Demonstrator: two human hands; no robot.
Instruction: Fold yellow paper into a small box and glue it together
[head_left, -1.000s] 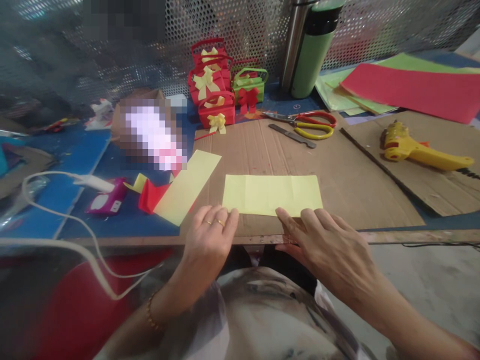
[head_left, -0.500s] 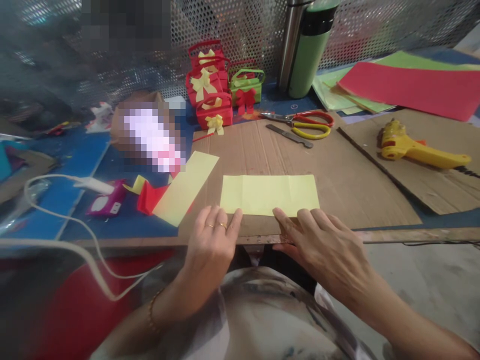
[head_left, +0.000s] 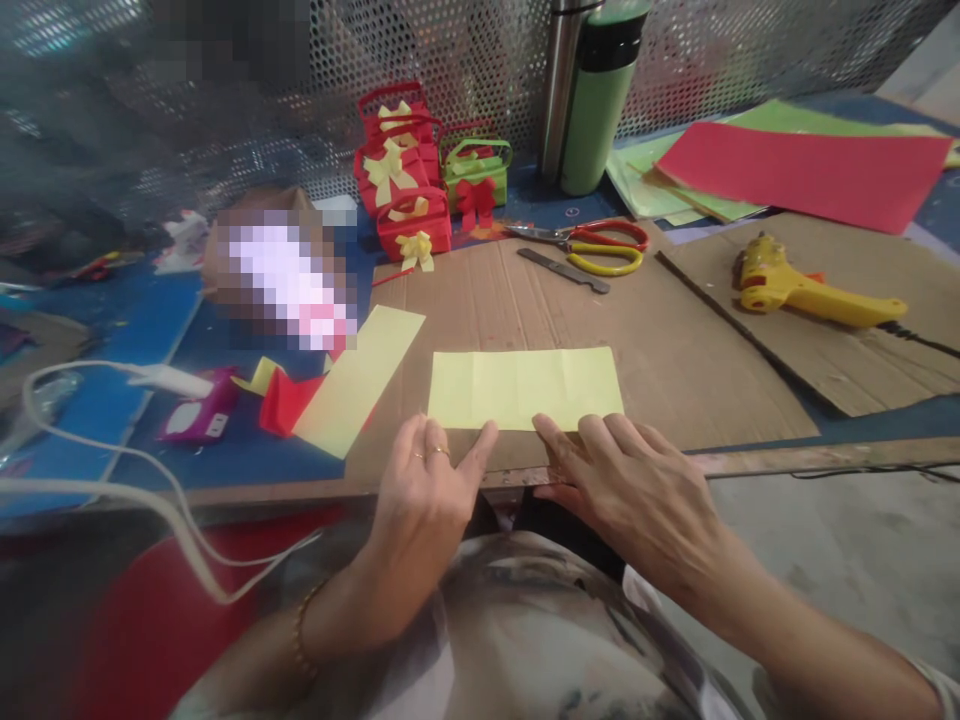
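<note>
A creased strip of yellow paper [head_left: 525,385] lies flat on the brown cardboard [head_left: 637,350], with vertical fold lines across it. My left hand [head_left: 427,490] has its fingers curled at the paper's near left corner, and its index finger reaches right along the near edge. At the near right part of that edge, my right hand [head_left: 630,480] presses with bent fingertips; its thumb sits lower, by the table edge. Whether either thumb is under the paper I cannot tell. Left of it lies a second yellow paper strip [head_left: 360,380], partly over a red paper piece [head_left: 285,400].
Beyond the paper are scissors [head_left: 600,247] and a grey blade [head_left: 562,270]. Small red paper baskets [head_left: 409,225], a green basket [head_left: 476,180] and a green bottle [head_left: 600,120] stand behind. A yellow glue gun [head_left: 817,290] lies right; a white cable [head_left: 165,450] hangs left.
The whole view has shifted slightly, so things sit further left. My left index finger has slid right along the paper's near edge, closer to my right hand. The paper stays flat.
</note>
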